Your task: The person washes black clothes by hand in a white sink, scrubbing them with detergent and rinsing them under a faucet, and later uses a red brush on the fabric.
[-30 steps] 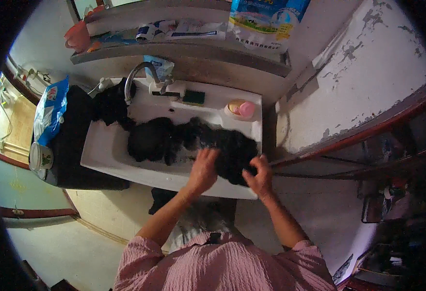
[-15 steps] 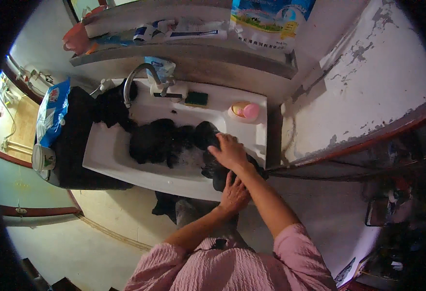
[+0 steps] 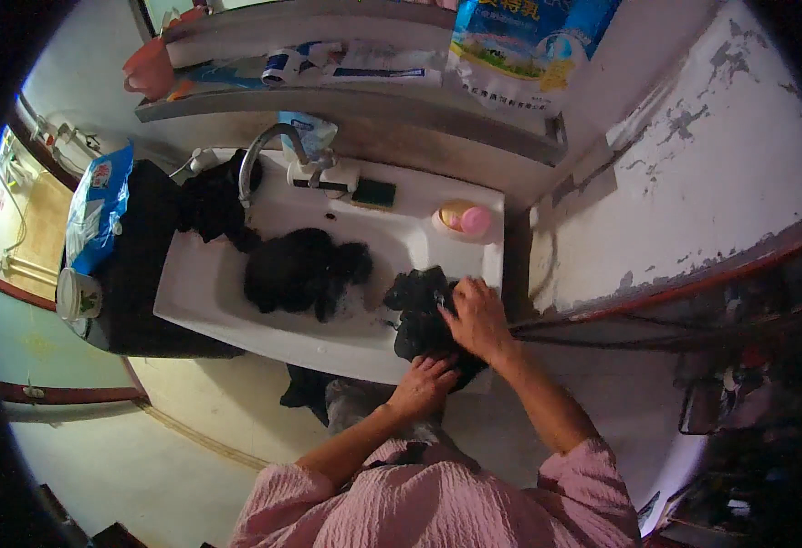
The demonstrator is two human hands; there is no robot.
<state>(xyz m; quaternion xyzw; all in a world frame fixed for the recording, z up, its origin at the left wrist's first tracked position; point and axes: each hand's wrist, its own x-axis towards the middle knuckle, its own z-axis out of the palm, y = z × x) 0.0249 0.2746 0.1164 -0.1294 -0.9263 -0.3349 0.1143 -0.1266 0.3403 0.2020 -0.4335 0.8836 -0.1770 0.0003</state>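
A bunched black garment lies on the right end of the white sink, part of it over the front rim. My left hand holds its near edge at the rim, fingers bent over the cloth. Farther right, my right hand grips the garment with curled fingers; its fingertips are partly hidden in the folds. Another wet black cloth rests in the basin, with some suds beside it. More dark cloth is heaped at the sink's back left corner.
A curved faucet rises behind the basin. A green sponge and a soap dish with a pink item sit along the back. Above runs a shelf with tubes and a cup. On the left stands a black-covered surface.
My right hand has drawn back and to the right, pulling the black cloth away from the heap in the basin. My left hand has shifted slightly left and nearer me.
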